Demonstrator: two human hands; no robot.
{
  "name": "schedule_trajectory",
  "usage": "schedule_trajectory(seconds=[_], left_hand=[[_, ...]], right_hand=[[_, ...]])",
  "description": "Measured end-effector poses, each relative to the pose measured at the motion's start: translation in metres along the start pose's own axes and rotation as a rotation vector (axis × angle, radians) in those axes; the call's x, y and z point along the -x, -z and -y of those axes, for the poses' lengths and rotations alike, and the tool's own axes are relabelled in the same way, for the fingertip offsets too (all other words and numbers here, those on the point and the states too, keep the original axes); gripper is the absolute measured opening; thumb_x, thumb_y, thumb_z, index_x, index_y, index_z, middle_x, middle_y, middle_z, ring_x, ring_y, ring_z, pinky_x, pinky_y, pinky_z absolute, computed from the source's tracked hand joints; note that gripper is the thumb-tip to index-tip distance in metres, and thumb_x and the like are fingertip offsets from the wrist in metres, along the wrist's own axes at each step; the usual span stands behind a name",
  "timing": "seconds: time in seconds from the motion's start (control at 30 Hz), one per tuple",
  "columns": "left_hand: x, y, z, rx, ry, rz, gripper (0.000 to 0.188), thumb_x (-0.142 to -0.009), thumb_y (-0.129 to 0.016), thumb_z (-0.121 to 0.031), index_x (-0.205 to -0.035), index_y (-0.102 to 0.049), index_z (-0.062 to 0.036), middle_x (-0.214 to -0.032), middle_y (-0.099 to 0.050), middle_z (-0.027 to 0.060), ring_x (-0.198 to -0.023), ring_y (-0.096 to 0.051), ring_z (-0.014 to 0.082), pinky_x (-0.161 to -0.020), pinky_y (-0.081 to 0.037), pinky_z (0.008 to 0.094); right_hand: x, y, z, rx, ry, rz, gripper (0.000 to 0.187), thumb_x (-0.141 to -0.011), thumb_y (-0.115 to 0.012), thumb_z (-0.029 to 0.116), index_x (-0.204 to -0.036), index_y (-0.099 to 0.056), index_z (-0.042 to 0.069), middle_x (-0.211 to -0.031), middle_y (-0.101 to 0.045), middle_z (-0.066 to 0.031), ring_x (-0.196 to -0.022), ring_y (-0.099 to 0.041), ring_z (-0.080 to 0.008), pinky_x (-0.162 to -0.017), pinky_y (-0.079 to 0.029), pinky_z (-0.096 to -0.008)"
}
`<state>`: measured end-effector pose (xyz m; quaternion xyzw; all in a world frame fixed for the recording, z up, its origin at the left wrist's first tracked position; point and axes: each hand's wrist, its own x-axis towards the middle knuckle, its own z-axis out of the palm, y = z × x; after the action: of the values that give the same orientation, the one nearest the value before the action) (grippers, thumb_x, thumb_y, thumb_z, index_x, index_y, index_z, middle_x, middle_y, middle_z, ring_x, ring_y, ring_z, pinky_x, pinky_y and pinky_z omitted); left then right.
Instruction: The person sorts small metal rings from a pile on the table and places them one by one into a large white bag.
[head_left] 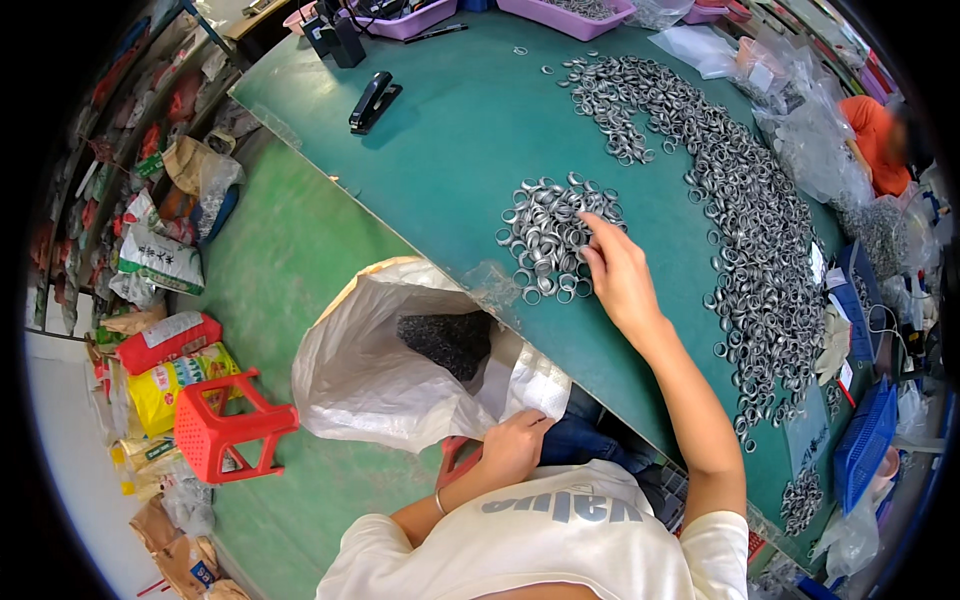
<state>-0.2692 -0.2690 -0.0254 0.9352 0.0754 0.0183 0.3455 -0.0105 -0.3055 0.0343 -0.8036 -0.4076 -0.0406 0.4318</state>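
Note:
My left hand (515,443) is closed on the rim of a large white woven sack (390,415). The sack's mouth gapes beside the table edge, and a heap of dark, grainy material (447,342) shows inside it. Over the table, my right hand (622,272) is at the right side of a small pile of grey metal rings (543,233). Its index finger and thumb are apart at the pile, with nothing visible between them; the other fingers are partly hidden.
A long curved heap of similar rings (755,240) covers the right of the green table (440,130). A black stapler (375,102) lies at the far left, near purple trays (570,15). A red stool (225,425) stands left of the sack. Another person (875,145) sits at far right.

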Motion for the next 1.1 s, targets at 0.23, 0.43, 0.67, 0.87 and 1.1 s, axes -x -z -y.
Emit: schedule_trajectory(seconds=[0.23,0.43,0.67,0.87,1.1], left_hand=[[0.000,0.000,0.001,0.002,0.011,0.000,0.030,-0.073,-0.059,-0.004,-0.102,-0.068,-0.0088,-0.096,-0.064,0.0044,-0.087,-0.065,0.0239,-0.068,-0.054,0.0352],[-0.001,0.000,0.000,0.005,0.005,0.004,0.029,-0.074,-0.058,-0.004,-0.101,-0.068,-0.0082,-0.096,-0.065,0.0046,-0.087,-0.065,0.0237,-0.067,-0.054,0.0351],[-0.001,-0.001,0.000,-0.012,0.004,0.017,0.030,-0.074,-0.058,-0.005,-0.101,-0.068,-0.0082,-0.095,-0.064,0.0043,-0.086,-0.065,0.0235,-0.066,-0.054,0.0351],[0.000,-0.001,0.001,-0.025,0.004,-0.008,0.030,-0.073,-0.058,-0.005,-0.101,-0.068,-0.0081,-0.096,-0.064,0.0044,-0.087,-0.064,0.0236,-0.066,-0.054,0.0357],[-0.001,-0.005,0.001,-0.027,-0.003,0.006,0.030,-0.073,-0.059,-0.005,-0.101,-0.068,-0.0081,-0.096,-0.064,0.0044,-0.087,-0.065,0.0237,-0.066,-0.054,0.0355]], right_hand=[[0.001,-0.001,-0.015,0.124,-0.087,0.020,0.020,-0.082,-0.060,-0.003,-0.101,-0.061,0.001,-0.094,-0.062,-0.0170,-0.077,-0.061,-0.0377,-0.068,-0.050,-0.0425],[0.008,0.017,-0.017,-0.400,-0.599,0.117,0.006,-0.086,-0.059,0.001,-0.089,-0.064,-0.001,-0.072,-0.062,-0.0063,-0.056,-0.056,-0.0096,-0.047,-0.045,-0.0251],[0.034,0.005,0.045,-0.772,-0.570,0.477,0.008,-0.090,-0.059,0.006,-0.095,-0.062,0.001,-0.067,-0.061,-0.0030,-0.050,-0.051,-0.0048,-0.043,-0.039,-0.0197],[0.029,-0.010,0.053,-0.451,-0.163,0.468,0.014,-0.082,-0.067,0.005,-0.095,-0.066,0.000,-0.082,-0.067,-0.0088,-0.071,-0.062,-0.0146,-0.061,-0.049,-0.0290],[-0.008,-0.008,-0.008,0.131,0.140,-0.154,0.011,-0.082,-0.063,0.001,-0.093,-0.063,-0.001,-0.086,-0.061,-0.0120,-0.078,-0.062,-0.0276,-0.069,-0.049,-0.0346]])
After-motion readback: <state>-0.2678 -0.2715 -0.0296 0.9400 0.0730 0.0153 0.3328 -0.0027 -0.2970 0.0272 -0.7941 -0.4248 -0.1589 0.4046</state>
